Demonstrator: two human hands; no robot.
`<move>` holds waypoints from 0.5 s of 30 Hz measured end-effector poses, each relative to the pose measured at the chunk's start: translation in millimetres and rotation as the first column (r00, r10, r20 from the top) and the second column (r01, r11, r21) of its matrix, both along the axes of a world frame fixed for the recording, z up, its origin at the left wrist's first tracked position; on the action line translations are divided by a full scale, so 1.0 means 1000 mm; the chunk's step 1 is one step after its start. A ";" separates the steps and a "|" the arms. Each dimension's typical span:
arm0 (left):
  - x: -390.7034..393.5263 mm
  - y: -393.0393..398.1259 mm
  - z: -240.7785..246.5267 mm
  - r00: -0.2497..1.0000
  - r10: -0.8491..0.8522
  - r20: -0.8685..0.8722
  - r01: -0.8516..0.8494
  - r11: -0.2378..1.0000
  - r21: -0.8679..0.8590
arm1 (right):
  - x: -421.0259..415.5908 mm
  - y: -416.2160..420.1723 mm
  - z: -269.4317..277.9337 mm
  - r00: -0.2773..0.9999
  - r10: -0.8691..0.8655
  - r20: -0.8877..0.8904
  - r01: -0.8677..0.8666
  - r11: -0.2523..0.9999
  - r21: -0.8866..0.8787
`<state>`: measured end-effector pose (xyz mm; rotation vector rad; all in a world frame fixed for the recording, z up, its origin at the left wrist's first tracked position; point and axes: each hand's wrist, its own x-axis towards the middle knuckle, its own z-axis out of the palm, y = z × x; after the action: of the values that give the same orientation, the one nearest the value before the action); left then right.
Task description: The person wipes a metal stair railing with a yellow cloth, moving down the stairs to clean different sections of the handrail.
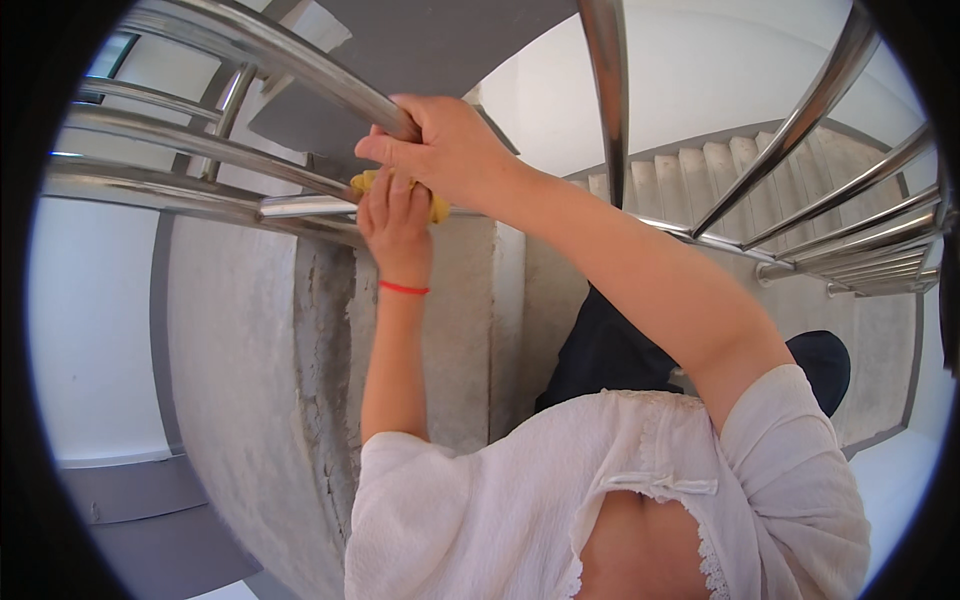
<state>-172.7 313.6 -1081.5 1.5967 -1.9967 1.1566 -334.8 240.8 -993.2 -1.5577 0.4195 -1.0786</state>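
Note:
My right hand (454,146) is wrapped around a stainless steel handrail (315,67) near its end, thumb on the near side. Just below it, my left hand (396,225), with a red cord bracelet (403,288) at the wrist, presses a yellow cloth (439,209) around a thinner metal rail (255,150). Most of the cloth is hidden by the fingers. A short bright metal bar (304,205) runs behind the left hand, close to a lower rail (150,182).
Concrete steps (454,322) lie beneath my arms, one with a cracked edge. Steel balusters (787,120) fan out on the right, with a lower flight of stairs (720,176) beyond them. A white wall (97,322) with a grey skirting stands at the left.

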 end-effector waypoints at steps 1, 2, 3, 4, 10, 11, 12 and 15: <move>-0.014 0.001 -0.010 0.997 -0.022 -0.069 0.023 1.000 0.015 | 0.003 0.002 0.000 0.999 -0.041 0.012 0.042 0.999 -0.023; -0.027 0.004 -0.023 0.990 -0.037 -0.133 0.041 0.999 0.023 | 0.004 0.005 0.002 0.999 -0.038 0.019 0.038 0.999 -0.010; -0.034 0.003 -0.031 0.976 -0.057 -0.209 0.063 0.998 0.022 | 0.003 0.005 0.002 0.999 -0.039 0.013 0.039 0.999 -0.005; -0.033 0.005 -0.031 0.983 -0.076 -0.165 0.085 0.995 0.045 | 0.002 0.006 0.002 0.999 -0.040 0.008 0.040 0.999 0.001; 0.012 0.029 0.005 0.991 -0.134 -0.015 0.134 0.991 0.003 | 0.001 0.001 -0.001 0.999 -0.036 0.004 0.036 0.999 -0.040; 0.035 0.037 0.008 0.984 -0.168 -0.051 0.164 0.984 -0.066 | 0.001 0.001 -0.001 0.999 -0.041 0.020 0.041 0.998 -0.044; 0.043 0.040 0.022 0.985 -0.173 -0.015 0.168 0.972 -0.164 | 0.003 0.003 -0.003 0.998 -0.046 0.039 0.047 0.998 -0.041; 0.065 0.042 0.069 1.000 0.030 -0.011 -0.032 0.954 -0.299 | 0.001 0.006 0.001 0.996 -0.082 0.035 0.083 0.996 -0.041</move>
<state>-107.5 355.5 -1012.8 1.4773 -1.6995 1.3878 -334.2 246.8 -992.0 -1.5689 0.4441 -1.1820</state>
